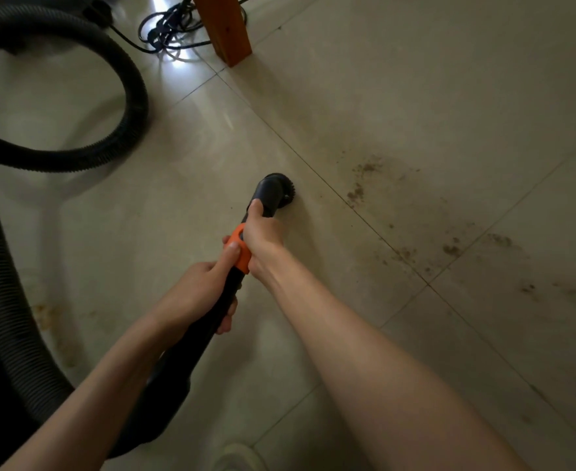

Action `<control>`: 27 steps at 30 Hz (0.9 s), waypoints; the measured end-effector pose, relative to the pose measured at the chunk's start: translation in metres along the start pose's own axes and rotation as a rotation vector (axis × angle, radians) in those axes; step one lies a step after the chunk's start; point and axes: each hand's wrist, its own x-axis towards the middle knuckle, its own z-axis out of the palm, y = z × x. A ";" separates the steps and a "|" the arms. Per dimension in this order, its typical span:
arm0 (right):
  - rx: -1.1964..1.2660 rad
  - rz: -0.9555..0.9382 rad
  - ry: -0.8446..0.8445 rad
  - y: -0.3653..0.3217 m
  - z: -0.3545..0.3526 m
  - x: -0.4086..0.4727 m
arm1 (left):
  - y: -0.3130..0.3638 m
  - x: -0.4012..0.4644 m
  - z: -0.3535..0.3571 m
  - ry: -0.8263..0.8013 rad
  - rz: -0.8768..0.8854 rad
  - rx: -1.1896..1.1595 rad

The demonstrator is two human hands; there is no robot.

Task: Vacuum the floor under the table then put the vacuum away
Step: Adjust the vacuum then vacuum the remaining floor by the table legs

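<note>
While dirt (pixel 415 226) lies scattered over the tiles from about one to four o'clock of the brush (pixel 278 192), the vacuuming looks only partly done, as far as I can judge. Both hands clasp the wand (pixel 227 294): the right hand (pixel 261 239) wraps the tube just behind the brush, thumb lying along it, and the left hand (pixel 198 287) curls round the black shaft lower down, thumb on the orange collar (pixel 240 248). That brush sits on or just above the floor (pixel 177 205), beside a tile seam and short of the nearest specks. A table leg (pixel 225 28) stands at twelve o'clock, a cord (pixel 167 28) coiled beside it at eleven. At nine o'clock the hose (pixel 116 62) loops widely. What is left: clearing the dirt, then stowing the vacuum.
</note>
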 end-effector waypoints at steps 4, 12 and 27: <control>-0.014 -0.012 0.004 -0.013 -0.003 0.005 | 0.012 0.006 0.002 -0.035 0.010 0.013; 0.035 0.013 -0.140 -0.034 0.017 0.014 | 0.026 0.024 -0.015 0.075 -0.002 0.037; 0.135 0.069 -0.105 -0.006 -0.004 -0.004 | 0.021 0.002 -0.010 -0.013 -0.029 0.223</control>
